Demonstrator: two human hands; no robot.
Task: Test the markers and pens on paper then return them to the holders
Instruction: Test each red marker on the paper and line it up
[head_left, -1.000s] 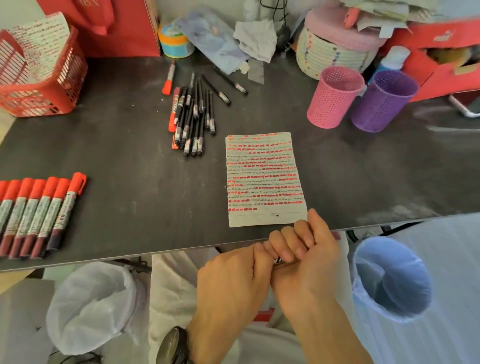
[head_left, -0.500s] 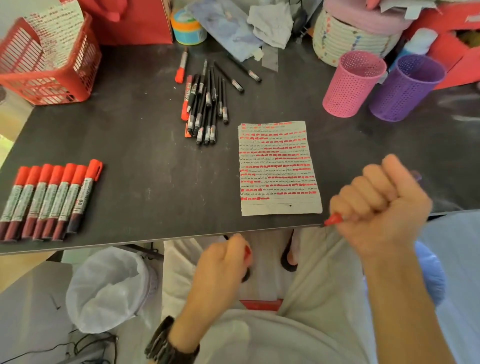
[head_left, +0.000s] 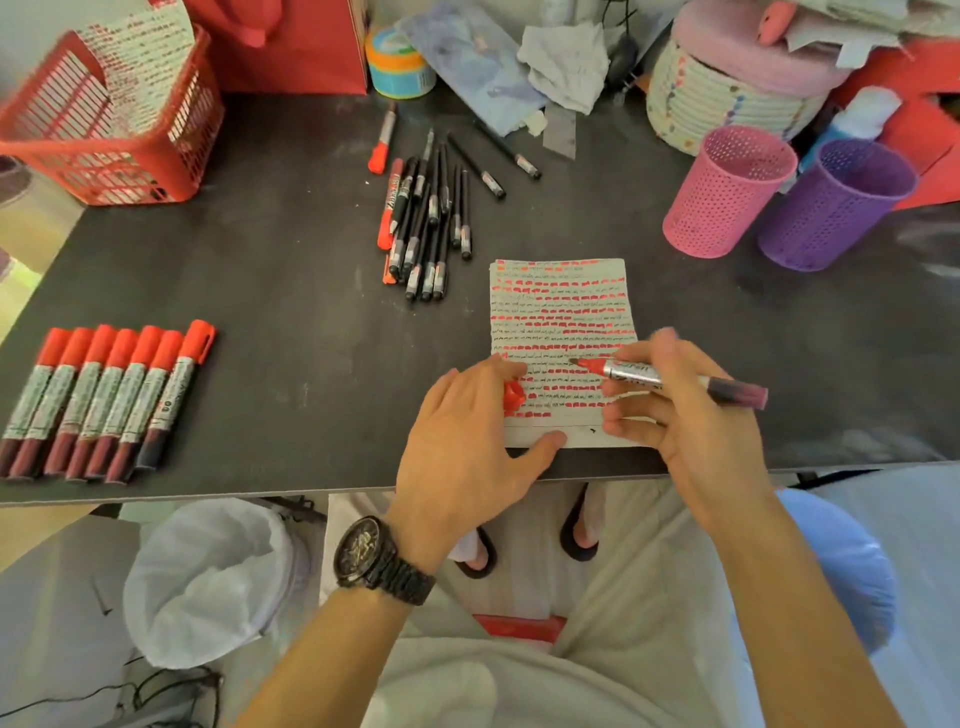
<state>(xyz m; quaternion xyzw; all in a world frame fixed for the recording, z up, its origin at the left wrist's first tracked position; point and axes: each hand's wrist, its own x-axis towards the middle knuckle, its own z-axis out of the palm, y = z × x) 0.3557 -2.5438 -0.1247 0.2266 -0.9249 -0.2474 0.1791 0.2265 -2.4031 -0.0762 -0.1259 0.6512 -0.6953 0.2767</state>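
A sheet of paper (head_left: 563, 312) covered in rows of red and black test marks lies near the table's front edge. My right hand (head_left: 691, 415) grips an uncapped red marker (head_left: 675, 378), its tip pointing left just over the lower part of the sheet. My left hand (head_left: 467, 431) holds the red cap (head_left: 513, 397) in its fingers while its thumb rests on the paper's bottom edge. Several capped red markers (head_left: 104, 395) lie in a row at the left. A pile of black pens (head_left: 428, 228) lies behind the paper. Pink (head_left: 727, 192) and purple (head_left: 836, 205) mesh holders stand at the right.
A red basket (head_left: 114, 130) with marked paper sits at the back left. Clutter lines the back: a tape roll (head_left: 397, 65), cloths, a striped woven box (head_left: 727, 88), red boxes. Below the table edge (head_left: 208, 491) are a white-lined bin (head_left: 213, 577) and a blue-lined one (head_left: 847, 561).
My hands pulled the cap off the marker below the table edge, then both rose onto the paper; the right now holds the marker tip over the sheet, the left keeps the cap.
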